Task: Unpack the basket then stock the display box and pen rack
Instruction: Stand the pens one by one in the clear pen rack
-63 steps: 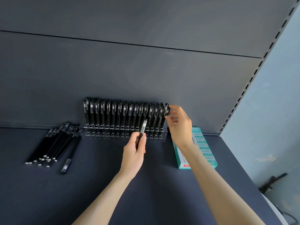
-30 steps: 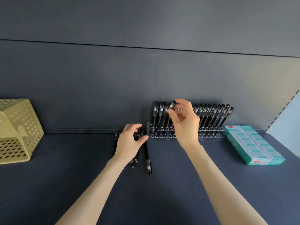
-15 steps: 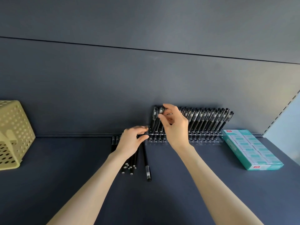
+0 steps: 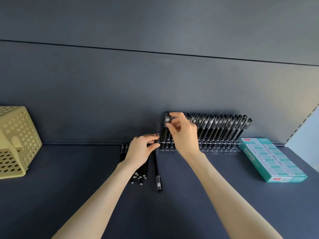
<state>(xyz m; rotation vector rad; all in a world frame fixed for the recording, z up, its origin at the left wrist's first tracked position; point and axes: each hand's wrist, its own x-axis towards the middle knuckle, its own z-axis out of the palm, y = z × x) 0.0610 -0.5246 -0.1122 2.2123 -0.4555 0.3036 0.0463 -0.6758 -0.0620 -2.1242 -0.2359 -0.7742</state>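
I see the right hand point(image 4: 183, 135) with thumb and forefinger pinched narrow on the cap of a black pen point(image 4: 166, 125). That pen stands in the leftmost slot of the clear pen rack point(image 4: 219, 147), which sits against the back of the shelf point(image 4: 86, 187), at about three o'clock from the view's centre. The left hand point(image 4: 141, 150), at eight o'clock of the right, closes thumb and fingertips on the rack's left edge. Loose pens point(image 4: 143, 171) lie beneath it, pointing toward six. The yellow basket point(image 4: 15, 142) sits at nine o'clock, and the teal display box point(image 4: 272, 161) at four.
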